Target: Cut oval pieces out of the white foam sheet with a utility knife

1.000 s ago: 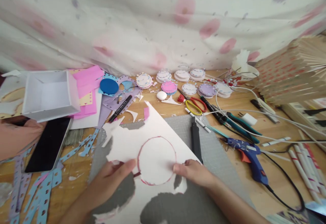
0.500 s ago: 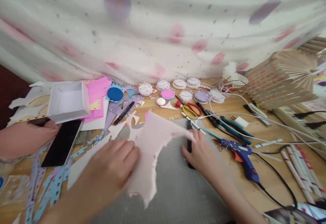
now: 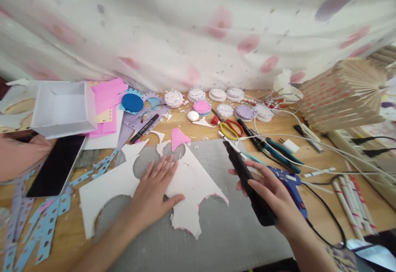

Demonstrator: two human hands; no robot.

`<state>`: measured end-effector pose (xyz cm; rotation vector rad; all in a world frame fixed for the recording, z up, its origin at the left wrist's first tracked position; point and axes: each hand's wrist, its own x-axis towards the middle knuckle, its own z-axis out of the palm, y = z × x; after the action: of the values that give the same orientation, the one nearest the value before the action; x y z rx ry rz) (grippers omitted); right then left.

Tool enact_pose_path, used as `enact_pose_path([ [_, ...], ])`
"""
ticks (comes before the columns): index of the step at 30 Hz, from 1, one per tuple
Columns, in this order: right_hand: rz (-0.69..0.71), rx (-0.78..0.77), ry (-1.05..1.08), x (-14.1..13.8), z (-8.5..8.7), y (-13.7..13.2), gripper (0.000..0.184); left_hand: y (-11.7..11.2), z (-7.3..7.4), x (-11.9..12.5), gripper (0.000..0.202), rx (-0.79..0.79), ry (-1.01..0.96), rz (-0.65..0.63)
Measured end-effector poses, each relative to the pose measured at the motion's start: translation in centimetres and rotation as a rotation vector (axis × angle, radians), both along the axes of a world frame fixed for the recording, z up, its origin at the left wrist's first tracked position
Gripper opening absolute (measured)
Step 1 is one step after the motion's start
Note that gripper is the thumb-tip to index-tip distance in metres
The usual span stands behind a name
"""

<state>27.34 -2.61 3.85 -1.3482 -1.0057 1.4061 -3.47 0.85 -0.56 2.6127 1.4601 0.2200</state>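
My left hand (image 3: 154, 185) lies flat with its fingers spread, pressing a white sheet (image 3: 192, 185) onto the grey cutting mat (image 3: 229, 235). Curved bites are cut out of the sheet's edges, and a faint round outline shows on it. Partly beside and under my hand is a second cut-out white piece (image 3: 105, 181). Over the mat's right side, my right hand (image 3: 272, 193) grips a black box cutter (image 3: 250, 185), its tip pointing away and to the left. Whether its blade is out I cannot tell. A pink scrap (image 3: 178, 138) lies at the mat's far edge.
Layered discs (image 3: 216, 95) line the back by the curtain. Scissors (image 3: 232, 128), pliers (image 3: 283, 154), a blue glue gun (image 3: 292, 189) and white cables crowd the right. Leftward are a white box (image 3: 63, 109), a phone (image 3: 57, 166) and patterned strips (image 3: 51, 222).
The white sheet has come down flat onto the mat, and my left hand has opened on it. My right hand has let go of the sheet and picked up the box cutter.
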Motion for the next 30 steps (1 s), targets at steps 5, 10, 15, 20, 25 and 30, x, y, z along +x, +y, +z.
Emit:
enact_pose_path([
  [5, -0.016, -0.043, 0.261, 0.4, 0.1, 0.6, 0.029, 0.4, -1.1, -0.1, 0.081, -0.027, 0.029, -0.050],
  [10, 0.067, -0.048, 0.454, 0.0, -0.4, 1.3, 0.024, 1.6, -0.2, -0.6, 0.083, -0.085, 0.046, -0.200],
  [15, 0.000, 0.067, 0.483, -1.0, -0.5, 1.1, 0.039, 1.2, -0.2, -0.4, 0.100, 0.022, 0.043, -0.092],
  [20, 0.055, 0.232, 0.462, -1.8, -0.4, 1.4, 0.029, -0.2, -1.0, -0.7, 0.100, 0.002, 0.071, -0.026],
  [25, 0.421, 0.263, 0.247, -4.2, -1.3, 2.6, 0.026, -0.1, -1.3, -1.0, 0.113, -0.065, 0.050, -0.075],
  [30, 0.508, 0.324, -0.100, -7.6, -3.5, 3.0, 0.023, 0.1, -1.3, -1.0, 0.113, -0.089, 0.032, -0.076],
])
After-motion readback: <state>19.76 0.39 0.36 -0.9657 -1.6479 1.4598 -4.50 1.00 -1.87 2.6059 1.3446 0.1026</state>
